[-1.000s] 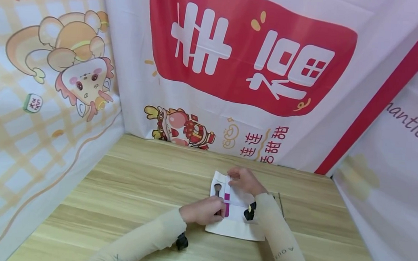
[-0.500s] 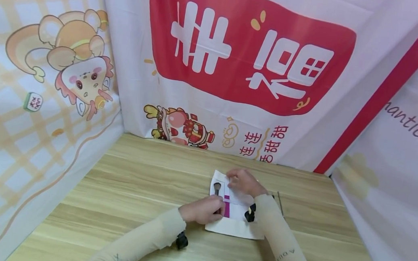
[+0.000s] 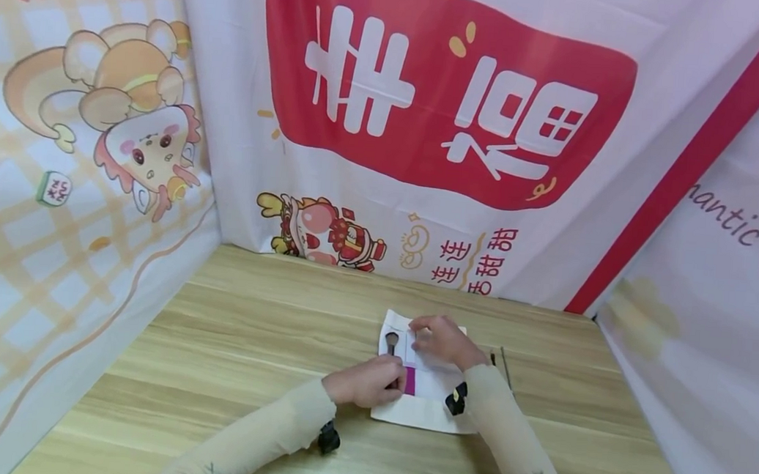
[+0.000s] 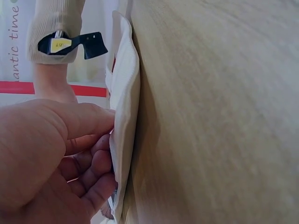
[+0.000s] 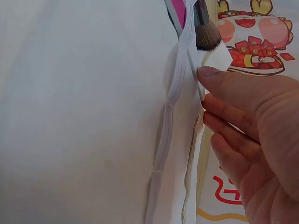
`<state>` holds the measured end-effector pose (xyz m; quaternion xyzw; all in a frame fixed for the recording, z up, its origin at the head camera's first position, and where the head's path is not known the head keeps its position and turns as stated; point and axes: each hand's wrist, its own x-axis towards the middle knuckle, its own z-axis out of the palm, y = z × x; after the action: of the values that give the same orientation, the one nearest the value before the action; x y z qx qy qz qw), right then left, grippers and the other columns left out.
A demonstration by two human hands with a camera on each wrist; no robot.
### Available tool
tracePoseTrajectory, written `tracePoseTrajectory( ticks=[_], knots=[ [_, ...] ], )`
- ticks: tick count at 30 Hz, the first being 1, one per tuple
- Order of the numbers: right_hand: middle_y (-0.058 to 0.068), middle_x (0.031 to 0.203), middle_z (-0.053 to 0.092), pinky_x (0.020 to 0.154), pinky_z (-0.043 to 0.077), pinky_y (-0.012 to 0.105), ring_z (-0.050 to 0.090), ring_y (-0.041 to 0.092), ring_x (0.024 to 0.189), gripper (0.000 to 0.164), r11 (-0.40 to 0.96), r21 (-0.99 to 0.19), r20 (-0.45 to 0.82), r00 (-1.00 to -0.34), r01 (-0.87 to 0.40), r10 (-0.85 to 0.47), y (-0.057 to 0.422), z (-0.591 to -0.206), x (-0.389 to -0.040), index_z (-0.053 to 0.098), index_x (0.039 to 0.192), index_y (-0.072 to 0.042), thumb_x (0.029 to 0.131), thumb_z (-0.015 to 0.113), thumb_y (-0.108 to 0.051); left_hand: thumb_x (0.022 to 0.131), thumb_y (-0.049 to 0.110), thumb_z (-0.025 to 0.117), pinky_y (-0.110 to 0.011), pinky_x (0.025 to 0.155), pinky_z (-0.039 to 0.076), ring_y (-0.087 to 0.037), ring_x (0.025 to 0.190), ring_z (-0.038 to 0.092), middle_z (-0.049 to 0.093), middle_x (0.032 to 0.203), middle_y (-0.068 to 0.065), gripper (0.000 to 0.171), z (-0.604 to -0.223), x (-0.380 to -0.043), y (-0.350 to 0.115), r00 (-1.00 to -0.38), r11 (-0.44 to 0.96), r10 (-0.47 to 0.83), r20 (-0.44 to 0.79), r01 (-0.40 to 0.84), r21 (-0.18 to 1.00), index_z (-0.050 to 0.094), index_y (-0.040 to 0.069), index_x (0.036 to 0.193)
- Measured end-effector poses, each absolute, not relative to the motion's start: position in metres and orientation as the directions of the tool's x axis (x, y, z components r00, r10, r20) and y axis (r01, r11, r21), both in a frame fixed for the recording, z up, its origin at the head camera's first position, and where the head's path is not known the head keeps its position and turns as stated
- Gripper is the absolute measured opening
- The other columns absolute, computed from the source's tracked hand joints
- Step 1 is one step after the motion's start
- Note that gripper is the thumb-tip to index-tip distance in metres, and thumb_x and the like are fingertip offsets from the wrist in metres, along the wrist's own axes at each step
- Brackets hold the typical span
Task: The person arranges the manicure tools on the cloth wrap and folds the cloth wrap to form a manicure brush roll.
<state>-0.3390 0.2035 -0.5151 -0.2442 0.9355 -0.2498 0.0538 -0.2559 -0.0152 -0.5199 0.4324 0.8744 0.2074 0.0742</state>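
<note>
An unrolled white fabric brush case lies on the table, with a makeup brush at its left side, bristles toward the back. Beside the brush is a flat white-and-magenta piece, crossed by the white elastic strip. My left hand curls at the case over the brush's lower part; in the left wrist view its thumb presses at the fabric and its fingertips are hidden behind the edge. My right hand pinches the flat piece's thin upper edge, beside the brush bristles in the right wrist view.
Two thin dark sticks lie on the wooden table, right of the right forearm. Printed cloth walls stand at the back and both sides. Each wrist carries a small black camera mount.
The flat piece has slid toward the person under the elastic: magenta that showed above the strip is now replaced by white. My right hand has moved slightly nearer; the left hand stays put.
</note>
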Motion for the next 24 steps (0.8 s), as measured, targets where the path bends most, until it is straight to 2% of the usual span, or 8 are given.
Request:
tracePoseTrajectory(
  ticks=[12,17,24],
  knots=[
    [0.014,0.123,0.078,0.105,0.056,0.046,0.072,0.031,0.120,0.034,0.726,-0.420,0.068,-0.817,-0.544,-0.573,0.208,-0.512,-0.324,0.074,0.124,-0.001,0.091,0.081,-0.008,0.098,0.009,0.070,-0.018,0.082,0.046,-0.003,0.083,0.052,0.063,0.090,0.006,0.009,-0.526,-0.261,-0.014,-0.601,0.524,0.797,0.059,0.737,0.427,0.072,0.014,0.091],
    [0.013,0.127,0.076,0.107,0.055,0.047,0.071,0.032,0.123,0.037,0.739,-0.409,0.036,-0.819,-0.535,-0.573,0.213,-0.503,-0.324,0.072,0.128,-0.001,0.093,0.079,-0.011,0.096,0.008,0.071,-0.018,0.081,0.047,-0.003,0.082,0.053,0.065,0.090,0.005,0.009,-0.523,-0.262,-0.012,-0.598,0.525,0.800,0.046,0.735,0.430,0.074,0.014,0.091],
    [0.015,0.133,0.073,0.109,0.053,0.051,0.068,0.035,0.127,0.040,0.790,-0.366,-0.013,-0.846,-0.491,-0.532,0.240,-0.479,-0.317,0.070,0.132,0.000,0.096,0.078,-0.016,0.095,0.007,0.072,-0.016,0.076,0.047,-0.010,0.082,0.060,0.066,0.086,0.004,0.009,-0.515,-0.266,-0.011,-0.563,0.494,0.826,0.025,0.745,0.449,0.076,0.012,0.089]
  ],
)
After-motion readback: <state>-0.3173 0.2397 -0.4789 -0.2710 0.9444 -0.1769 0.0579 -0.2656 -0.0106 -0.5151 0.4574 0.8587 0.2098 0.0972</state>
